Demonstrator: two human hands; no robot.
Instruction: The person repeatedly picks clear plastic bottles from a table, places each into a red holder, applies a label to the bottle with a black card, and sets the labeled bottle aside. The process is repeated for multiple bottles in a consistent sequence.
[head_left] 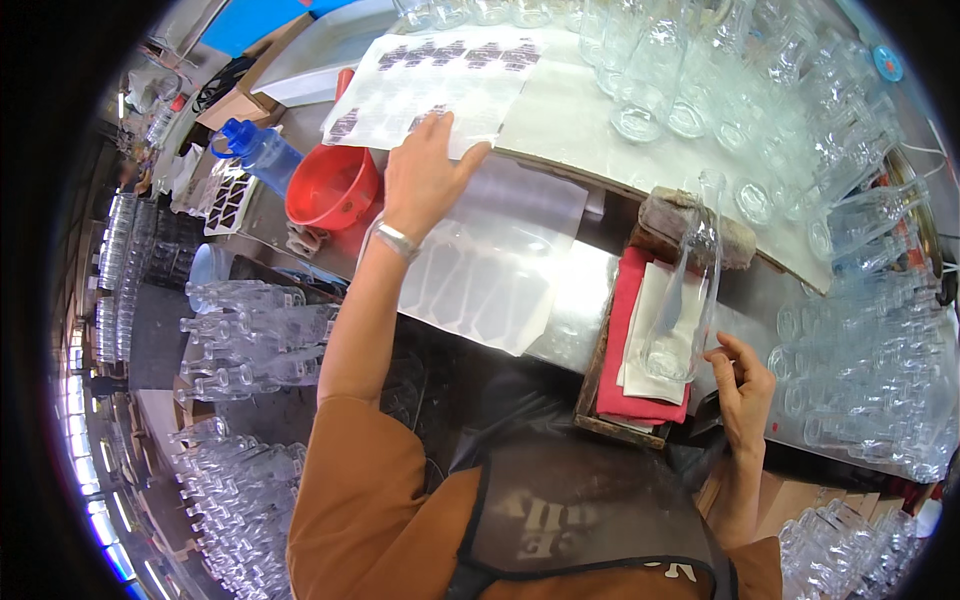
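My left hand (424, 178) reaches forward with fingers outstretched, its fingertips at the lower edge of a white decal sheet (400, 88) printed with dark patterned shapes. A clear glass bottle (675, 325) lies on folded white and red cloths (628, 290) in a wooden tray (592, 385). Its neck rests over a worn grey-brown padded block (735, 238). My right hand (742, 388) is beside the bottle's base, fingers loosely bent and apart, holding nothing. Below my left hand, a translucent sheet (480, 285) with bottle-shaped outlines lies on the metal table.
A red bowl (330, 190) and a blue water bottle (262, 155) stand to the left of my left hand. Many glass bottles (650, 70) crowd the back and right side (870, 370). More bottles (250, 340) are stacked at the left.
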